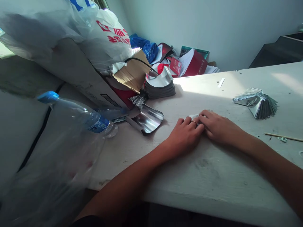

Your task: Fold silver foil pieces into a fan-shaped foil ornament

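Note:
My left hand (pixel 188 134) and my right hand (pixel 216 126) meet over the middle of the white table (pixel 201 176). Between their curled fingers, both grip a small pale sheet (pixel 193 117), mostly covered by the fingers; its kind does not show. A ring sits on a left finger. To the right stands a fanned bundle of folded silver sheets (pixel 258 104). On the left lie a curved stack of shiny silver sheets (pixel 150 119) and a thicker curved stack (pixel 161 85).
A clear bottle with a blue cap (pixel 97 122) leans at the left by a cardboard box (pixel 87 85) and plastic bags (pixel 111 37). A thin wooden stick (pixel 284 136) lies at the right, near small rubber bands (pixel 282 139). Red boxes (pixel 194 63) stand behind the table.

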A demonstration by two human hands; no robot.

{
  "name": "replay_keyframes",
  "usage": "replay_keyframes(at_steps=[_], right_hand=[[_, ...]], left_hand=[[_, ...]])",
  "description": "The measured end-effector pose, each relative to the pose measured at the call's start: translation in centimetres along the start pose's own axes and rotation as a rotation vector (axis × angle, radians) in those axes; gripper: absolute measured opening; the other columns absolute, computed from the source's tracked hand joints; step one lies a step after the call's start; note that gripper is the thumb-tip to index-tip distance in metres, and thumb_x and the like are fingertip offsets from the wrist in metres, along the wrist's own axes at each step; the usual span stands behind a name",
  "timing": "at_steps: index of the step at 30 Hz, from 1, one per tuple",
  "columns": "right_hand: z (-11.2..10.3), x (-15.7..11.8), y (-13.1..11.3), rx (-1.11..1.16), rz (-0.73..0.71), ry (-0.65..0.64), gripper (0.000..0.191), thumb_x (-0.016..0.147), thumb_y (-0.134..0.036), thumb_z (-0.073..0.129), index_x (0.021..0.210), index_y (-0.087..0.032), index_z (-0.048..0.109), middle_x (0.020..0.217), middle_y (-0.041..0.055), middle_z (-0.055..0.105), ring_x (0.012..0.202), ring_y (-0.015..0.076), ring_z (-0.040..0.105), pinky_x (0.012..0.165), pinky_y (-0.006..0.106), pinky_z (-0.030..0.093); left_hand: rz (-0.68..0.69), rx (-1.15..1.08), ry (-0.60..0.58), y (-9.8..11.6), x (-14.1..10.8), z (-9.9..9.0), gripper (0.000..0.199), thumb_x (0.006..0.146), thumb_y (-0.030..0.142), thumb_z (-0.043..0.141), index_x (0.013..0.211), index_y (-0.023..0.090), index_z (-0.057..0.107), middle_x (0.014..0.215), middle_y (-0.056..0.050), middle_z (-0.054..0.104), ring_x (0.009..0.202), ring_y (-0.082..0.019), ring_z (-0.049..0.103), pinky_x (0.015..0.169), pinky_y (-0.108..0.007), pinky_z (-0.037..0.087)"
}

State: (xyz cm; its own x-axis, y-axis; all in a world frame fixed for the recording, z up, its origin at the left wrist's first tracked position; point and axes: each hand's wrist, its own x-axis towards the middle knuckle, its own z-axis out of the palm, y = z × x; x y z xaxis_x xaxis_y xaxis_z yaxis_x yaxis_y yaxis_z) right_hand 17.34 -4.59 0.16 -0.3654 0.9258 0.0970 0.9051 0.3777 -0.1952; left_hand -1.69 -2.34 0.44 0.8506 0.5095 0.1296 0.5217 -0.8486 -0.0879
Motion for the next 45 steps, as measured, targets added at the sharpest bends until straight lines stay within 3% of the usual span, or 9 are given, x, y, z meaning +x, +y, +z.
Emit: replay_keyframes(at_steps=[22, 45], right_hand=[[0.05, -0.06, 0.04, -0.007, -0.031, 0.044, 0.020, 0.088, -0.014, 0.048, 0.106, -0.018, 0.058, 0.111, 0.0105, 0.058, 0.087, 0.0218, 0.057, 0.065, 0.032, 0.039], [-0.15, 0.12, -0.18, -0.025, -0.024, 0.014, 0.022, 0.090, -0.012, 0.046, 0.108, -0.017, 0.059, 0.112, 0.0112, 0.058, 0.092, 0.0235, 0.056, 0.070, 0.032, 0.043]], left_hand=[[-0.011, -0.016, -0.037, 0.05, 0.03, -0.43, 0.027, 0.102, 0.022, 0.031, 0.117, 0.018, 0.053, 0.134, -0.010, 0.053, 0.108, -0.024, 0.047, 0.088, -0.039, 0.039], [-0.015, -0.029, -0.063, -0.10, 0.02, -0.60, 0.023, 0.102, 0.022, 0.032, 0.112, 0.018, 0.053, 0.128, -0.009, 0.056, 0.105, -0.024, 0.048, 0.087, -0.040, 0.040]])
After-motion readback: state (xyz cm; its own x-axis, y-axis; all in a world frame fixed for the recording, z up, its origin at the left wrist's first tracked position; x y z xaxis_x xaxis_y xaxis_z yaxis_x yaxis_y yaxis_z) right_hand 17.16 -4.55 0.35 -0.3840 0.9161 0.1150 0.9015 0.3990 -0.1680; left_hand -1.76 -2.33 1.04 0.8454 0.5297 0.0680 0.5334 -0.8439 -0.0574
